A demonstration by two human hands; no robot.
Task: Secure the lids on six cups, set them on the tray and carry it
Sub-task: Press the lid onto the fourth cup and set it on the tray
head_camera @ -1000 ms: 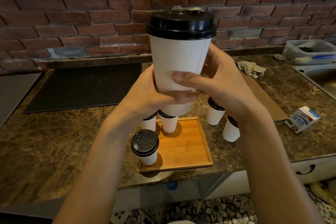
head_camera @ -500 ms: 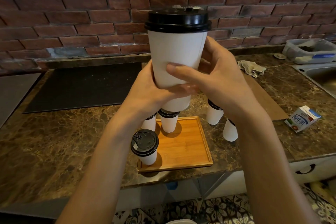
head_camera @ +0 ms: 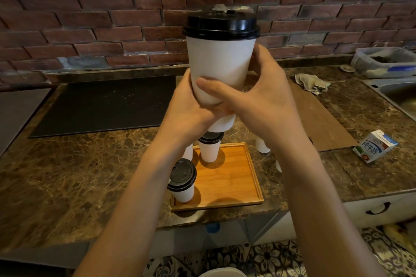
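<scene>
Cup [head_camera: 219, 67] stays raised in both hands, right thumb slid lower.

Only one readable text in view: blue Chinese characters "纯牛奶" on the white face of a small milk carton [head_camera: 374, 146], lying tilted on the marble counter [head_camera: 67, 175] at the right, near the front edge. Above the characters, a small round brand mark, too small to read. Embossed marks on the black lid [head_camera: 182, 174] of the near cup on the tray, not legible. No other labels or numbers readable.
</scene>
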